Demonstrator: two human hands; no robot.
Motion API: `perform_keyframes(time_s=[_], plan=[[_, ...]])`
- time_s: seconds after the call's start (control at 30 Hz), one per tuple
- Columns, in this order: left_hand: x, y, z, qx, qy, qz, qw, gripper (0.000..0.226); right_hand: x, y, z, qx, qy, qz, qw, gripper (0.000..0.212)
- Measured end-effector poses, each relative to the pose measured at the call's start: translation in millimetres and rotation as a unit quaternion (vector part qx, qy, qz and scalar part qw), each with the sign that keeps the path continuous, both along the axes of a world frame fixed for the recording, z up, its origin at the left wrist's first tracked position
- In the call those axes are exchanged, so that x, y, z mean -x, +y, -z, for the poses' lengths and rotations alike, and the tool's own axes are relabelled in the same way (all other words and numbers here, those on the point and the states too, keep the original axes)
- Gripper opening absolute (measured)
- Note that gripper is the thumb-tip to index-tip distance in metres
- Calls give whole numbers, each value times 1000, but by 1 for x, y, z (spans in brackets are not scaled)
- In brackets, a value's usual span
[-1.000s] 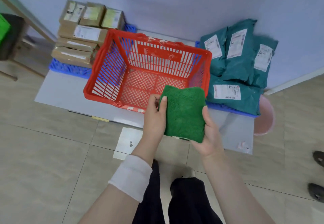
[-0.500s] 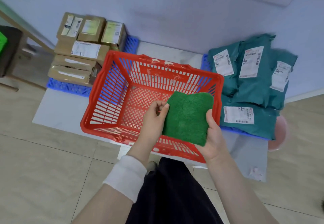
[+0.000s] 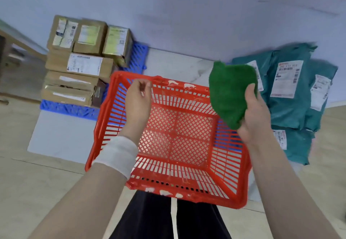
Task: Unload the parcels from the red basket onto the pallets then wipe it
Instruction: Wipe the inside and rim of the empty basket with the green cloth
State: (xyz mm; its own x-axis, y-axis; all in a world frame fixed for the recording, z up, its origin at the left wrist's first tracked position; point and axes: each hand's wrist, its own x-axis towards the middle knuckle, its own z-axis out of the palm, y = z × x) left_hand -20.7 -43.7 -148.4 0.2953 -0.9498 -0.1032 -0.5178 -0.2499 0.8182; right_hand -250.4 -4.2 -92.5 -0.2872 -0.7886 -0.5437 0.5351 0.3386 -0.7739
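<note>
Grip, right: right hand clutches a green cloth, thumb across its front, raised over the right wall of the red basket.
Right arm: bare forearm slopes up from the lower right corner.
Left hand: left hand hovers left of the grip by the far rim, fingers loosely curled round nothing; a white wristband circles the wrist.
Basket: below the grip, between both forearms.
Parcels: cardboard boxes stacked on a blue pallet, far left of the grip; teal mailer bags just behind it, to the right.
Hidden: right fingers behind the cloth; whatever lies under the bags.
Unclear: whether the left fingertips touch the rim; label print blurred.
</note>
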Motion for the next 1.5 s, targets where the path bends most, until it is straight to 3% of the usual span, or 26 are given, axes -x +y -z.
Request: perform_keyframes(time_s=[0.07, 0.1, 0.17, 0.23, 0.27, 0.3, 0.37, 0.4, 0.43, 0.53, 0.63, 0.77, 0.83, 1.07, 1.13, 1.2, 1.23, 1.27, 1.3, 1.33, 1.43, 1.5], plan=[[-15, -30, 7, 32, -71, 31, 996, 19, -6, -21, 3, 27, 218, -69, 973, 51], [-20, -44, 11, 47, -102, 49, 992, 20, -13, -32, 11, 61, 330, -131, 933, 46], [-24, -68, 27, 71, -134, 94, 984, 21, -31, -50, 39, 104, 461, -290, 832, 40], [-25, -83, 44, 72, -161, 137, 975, 21, -47, -55, 75, 123, 552, -452, 690, 47], [-25, -85, 53, 65, -199, 157, 965, 21, -49, -54, 89, 137, 596, -486, 624, 53], [-25, -85, 61, 69, -244, 174, 951, 23, -48, -54, 98, 149, 628, -478, 596, 57], [-25, -81, 70, 87, -307, 191, 928, 29, -46, -59, 101, 167, 651, -395, 627, 51], [-25, -80, 72, 101, -313, 182, 927, 30, -46, -63, 102, 176, 666, -367, 625, 48], [-25, -79, 76, 115, -313, 170, 927, 30, -47, -68, 106, 179, 694, -355, 601, 47], [-23, -79, 86, 146, -315, 134, 928, 26, -52, -85, 121, 165, 784, -363, 475, 47], [-20, -78, 93, 181, -315, 106, 926, 27, -61, -91, 132, 146, 846, -313, 406, 41], [-17, -79, 96, 194, -293, 81, 933, 29, -72, -102, 131, 66, 869, -277, 405, 41], [-17, -80, 97, 210, -288, 78, 931, 28, -76, -105, 125, 27, 865, -265, 425, 45], [-17, -80, 98, 216, -298, 72, 927, 29, -78, -114, 106, -26, 740, -248, 625, 57], [-18, -78, 97, 218, -296, 81, 927, 27, -73, -113, 101, -2, 678, -177, 713, 58], [-17, -77, 95, 214, -290, 88, 929, 26, -67, -108, 95, 44, 555, -25, 830, 47], [-17, -77, 94, 212, -290, 89, 929, 25, -63, -104, 92, 72, 488, 23, 869, 40], [-17, -77, 93, 211, -290, 90, 929, 25, -63, -100, 90, 94, 465, 16, 880, 36], [-18, -77, 92, 209, -289, 92, 930, 25, -66, -95, 91, 117, 480, -40, 868, 34], [-18, -77, 93, 208, -289, 93, 930, 26, -69, -90, 95, 140, 535, -133, 822, 37], [-20, -77, 95, 209, -290, 93, 929, 27, -81, -82, 120, 197, 716, -373, 557, 58], [-19, -78, 96, 214, -287, 89, 929, 27, -81, -87, 129, 186, 763, -388, 482, 60]])
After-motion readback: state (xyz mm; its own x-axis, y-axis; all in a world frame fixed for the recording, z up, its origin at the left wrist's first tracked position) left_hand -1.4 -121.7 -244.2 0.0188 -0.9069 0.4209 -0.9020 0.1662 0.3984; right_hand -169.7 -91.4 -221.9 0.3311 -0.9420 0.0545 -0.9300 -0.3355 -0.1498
